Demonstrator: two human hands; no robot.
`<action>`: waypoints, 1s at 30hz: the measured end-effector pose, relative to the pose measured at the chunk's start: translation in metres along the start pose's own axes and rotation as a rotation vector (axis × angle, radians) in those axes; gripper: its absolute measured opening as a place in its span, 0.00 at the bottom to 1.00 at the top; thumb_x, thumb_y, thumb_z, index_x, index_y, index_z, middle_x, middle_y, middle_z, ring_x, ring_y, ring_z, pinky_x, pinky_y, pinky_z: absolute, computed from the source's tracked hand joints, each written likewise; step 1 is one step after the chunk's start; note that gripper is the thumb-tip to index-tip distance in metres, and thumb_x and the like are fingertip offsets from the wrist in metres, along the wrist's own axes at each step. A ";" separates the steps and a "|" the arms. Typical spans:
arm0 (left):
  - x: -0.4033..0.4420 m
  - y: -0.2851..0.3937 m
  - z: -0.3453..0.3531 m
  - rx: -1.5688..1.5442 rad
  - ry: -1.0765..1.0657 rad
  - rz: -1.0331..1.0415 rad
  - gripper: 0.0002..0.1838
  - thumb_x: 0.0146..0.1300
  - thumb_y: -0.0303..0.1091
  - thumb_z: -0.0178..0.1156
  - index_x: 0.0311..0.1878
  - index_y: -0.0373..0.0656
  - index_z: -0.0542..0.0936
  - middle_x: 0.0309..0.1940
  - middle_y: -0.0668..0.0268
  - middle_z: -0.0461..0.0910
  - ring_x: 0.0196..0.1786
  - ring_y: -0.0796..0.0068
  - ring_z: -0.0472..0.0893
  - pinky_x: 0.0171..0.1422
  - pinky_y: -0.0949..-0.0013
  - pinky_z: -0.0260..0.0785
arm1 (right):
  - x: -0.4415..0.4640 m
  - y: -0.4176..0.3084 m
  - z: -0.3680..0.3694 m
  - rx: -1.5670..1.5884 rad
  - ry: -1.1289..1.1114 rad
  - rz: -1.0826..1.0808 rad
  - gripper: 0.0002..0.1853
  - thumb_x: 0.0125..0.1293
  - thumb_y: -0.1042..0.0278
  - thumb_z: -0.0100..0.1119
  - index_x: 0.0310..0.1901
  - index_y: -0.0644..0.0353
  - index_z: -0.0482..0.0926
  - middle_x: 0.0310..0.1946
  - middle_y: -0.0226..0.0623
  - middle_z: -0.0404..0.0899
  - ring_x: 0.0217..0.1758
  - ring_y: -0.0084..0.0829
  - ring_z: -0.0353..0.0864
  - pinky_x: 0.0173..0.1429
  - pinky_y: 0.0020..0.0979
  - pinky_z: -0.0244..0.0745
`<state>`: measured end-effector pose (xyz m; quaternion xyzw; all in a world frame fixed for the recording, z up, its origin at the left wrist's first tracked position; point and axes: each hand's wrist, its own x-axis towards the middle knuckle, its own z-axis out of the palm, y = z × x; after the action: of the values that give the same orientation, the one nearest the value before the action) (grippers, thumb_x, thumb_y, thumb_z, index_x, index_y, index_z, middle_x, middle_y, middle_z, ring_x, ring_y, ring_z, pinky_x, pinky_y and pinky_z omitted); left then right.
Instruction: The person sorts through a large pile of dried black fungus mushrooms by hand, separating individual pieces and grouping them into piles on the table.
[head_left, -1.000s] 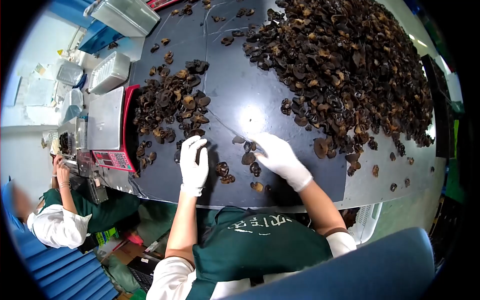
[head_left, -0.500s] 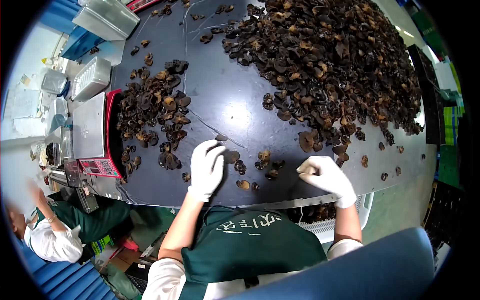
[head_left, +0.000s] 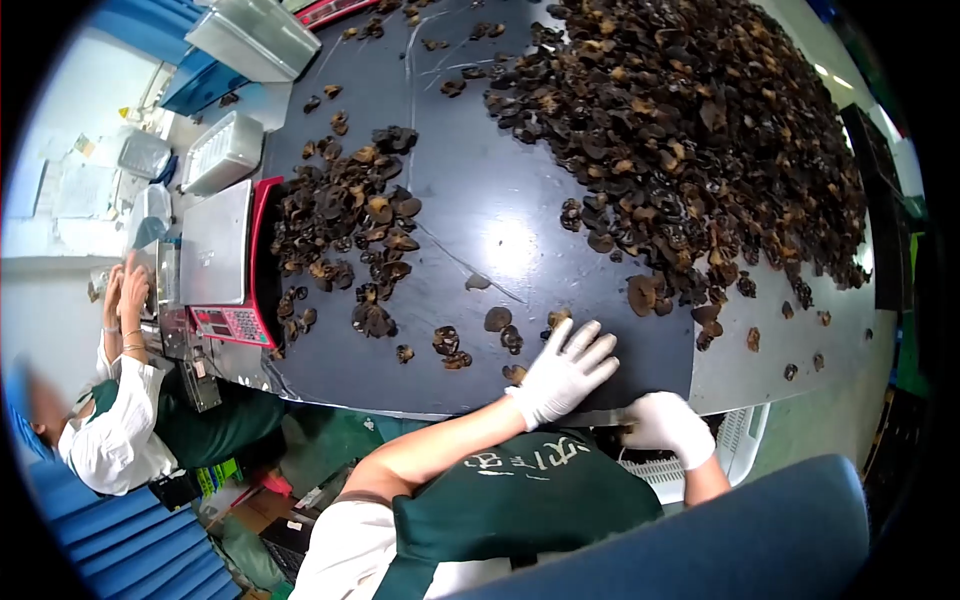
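Note:
My left hand (head_left: 567, 371), in a white glove, is near the front edge of the dark table (head_left: 470, 200), palm down with fingers apart. A small brown fungus piece (head_left: 557, 318) lies at its fingertips, and another (head_left: 514, 374) is beside its wrist. Over the front edge, above a white basket (head_left: 741, 445), my right hand (head_left: 668, 425) is curled, with something dark at its fingertips too small to make out. Several loose dark pieces (head_left: 498, 319) lie left of my left hand. A large heap of dark fungus (head_left: 690, 150) covers the back right.
A smaller fungus pile (head_left: 345, 215) lies at the left beside a red scale (head_left: 258, 270). Clear plastic containers (head_left: 222, 152) stand beyond it. A co-worker (head_left: 125, 420) in a green apron is at the far left, both hands near a second work spot.
My left hand has moved right across the front of the table and its fingers have spread. My right hand has drawn back from the tabletop to above the basket.

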<state>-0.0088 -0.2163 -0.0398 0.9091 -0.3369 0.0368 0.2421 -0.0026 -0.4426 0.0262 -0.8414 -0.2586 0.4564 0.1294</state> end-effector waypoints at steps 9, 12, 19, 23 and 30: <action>-0.015 -0.060 -0.041 0.251 0.014 -0.246 0.06 0.55 0.36 0.62 0.37 0.51 0.80 0.47 0.64 0.79 0.61 0.59 0.75 0.71 0.40 0.57 | 0.003 -0.017 0.000 0.116 0.331 -0.047 0.14 0.55 0.61 0.64 0.38 0.60 0.87 0.29 0.45 0.85 0.38 0.47 0.86 0.47 0.43 0.81; -0.054 -0.114 -0.076 0.201 0.185 -0.400 0.08 0.54 0.33 0.65 0.38 0.48 0.81 0.44 0.61 0.80 0.58 0.59 0.77 0.68 0.47 0.62 | 0.023 -0.035 -0.002 0.120 0.315 -0.179 0.12 0.61 0.60 0.62 0.39 0.59 0.85 0.34 0.43 0.85 0.41 0.46 0.85 0.49 0.43 0.80; -0.138 -0.143 -0.140 -0.198 0.617 -0.836 0.08 0.67 0.23 0.58 0.48 0.39 0.81 0.52 0.54 0.78 0.60 0.56 0.77 0.68 0.60 0.67 | 0.113 -0.101 0.019 0.199 0.659 -0.588 0.14 0.62 0.62 0.63 0.47 0.57 0.81 0.37 0.36 0.79 0.40 0.40 0.81 0.47 0.40 0.78; -0.173 -0.126 -0.142 -0.041 0.576 -0.898 0.10 0.66 0.23 0.58 0.49 0.39 0.81 0.52 0.56 0.78 0.58 0.57 0.78 0.68 0.61 0.68 | 0.148 -0.151 0.014 0.124 0.629 -0.588 0.23 0.63 0.60 0.65 0.57 0.58 0.75 0.52 0.40 0.77 0.49 0.41 0.78 0.54 0.40 0.74; -0.202 -0.105 -0.125 0.006 0.637 -0.957 0.09 0.63 0.22 0.60 0.47 0.39 0.81 0.48 0.55 0.79 0.55 0.55 0.79 0.64 0.60 0.69 | 0.165 -0.152 0.016 0.516 0.479 -0.732 0.14 0.65 0.66 0.62 0.52 0.58 0.80 0.41 0.41 0.82 0.43 0.42 0.84 0.51 0.38 0.79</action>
<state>-0.0863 0.0303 -0.0198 0.9052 0.2018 0.1959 0.3187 0.0098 -0.2250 -0.0292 -0.7173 -0.3786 0.2245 0.5401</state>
